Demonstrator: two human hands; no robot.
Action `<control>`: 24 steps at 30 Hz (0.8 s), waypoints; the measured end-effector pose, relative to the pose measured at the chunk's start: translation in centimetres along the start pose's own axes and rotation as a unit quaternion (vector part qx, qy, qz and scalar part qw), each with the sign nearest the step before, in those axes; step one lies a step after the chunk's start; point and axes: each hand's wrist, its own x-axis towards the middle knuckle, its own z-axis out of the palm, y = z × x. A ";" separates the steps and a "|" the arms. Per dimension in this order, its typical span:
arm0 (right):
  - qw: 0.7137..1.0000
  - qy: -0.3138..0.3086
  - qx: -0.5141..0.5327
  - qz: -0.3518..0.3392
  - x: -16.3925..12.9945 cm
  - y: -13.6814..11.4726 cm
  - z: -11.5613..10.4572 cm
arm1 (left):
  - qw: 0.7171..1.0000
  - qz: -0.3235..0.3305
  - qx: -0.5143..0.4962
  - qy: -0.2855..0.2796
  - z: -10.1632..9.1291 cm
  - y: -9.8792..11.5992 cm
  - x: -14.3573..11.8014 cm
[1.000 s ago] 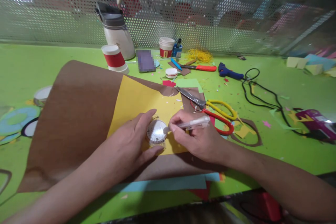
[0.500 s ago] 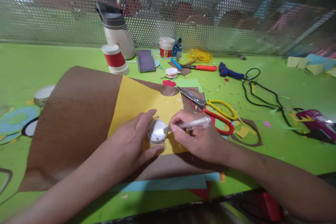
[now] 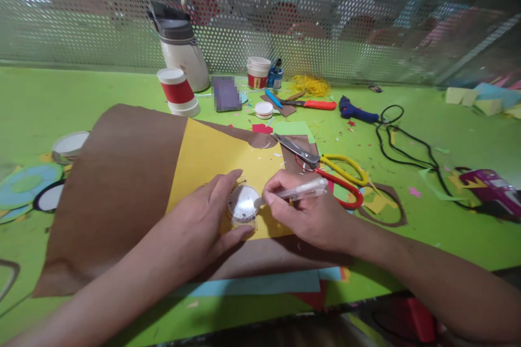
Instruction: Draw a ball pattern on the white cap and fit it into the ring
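My left hand (image 3: 203, 222) presses a small round clear lid (image 3: 242, 205) flat onto a yellow paper sheet (image 3: 211, 160), thumb and fingers around its rim. My right hand (image 3: 303, 214) grips a clear-barrelled pen (image 3: 301, 191), its tip touching the right edge of the lid. The yellow sheet lies on a large brown paper sheet (image 3: 118, 184), which curls up at its left side on the green table (image 3: 407, 227).
Red and yellow scissors (image 3: 325, 168) lie just right of my right hand. Behind stand a red-banded paper cup (image 3: 177, 90), a white jug (image 3: 181, 49), paint pots (image 3: 258, 72), a blue glue gun (image 3: 356, 111) with a black cord (image 3: 407, 149), and a perforated metal screen (image 3: 325, 11).
The hands, lid and pen stay in place. The brown sheet's curled left edge has shifted slightly to the right.
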 end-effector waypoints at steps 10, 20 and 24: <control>1.000 0.000 -0.013 -0.007 0.1 -0.1 -0.1 | 1.000 -0.007 -0.019 -0.005 0.0 0.0 0.0; 1.000 0.001 -0.027 0.009 0.1 0.1 -0.2 | 1.000 -0.012 -0.015 -0.015 -0.1 0.0 -0.1; 0.999 0.027 -0.021 -0.016 0.1 0.2 -0.5 | 1.000 -0.015 -0.003 -0.016 -0.2 0.1 0.1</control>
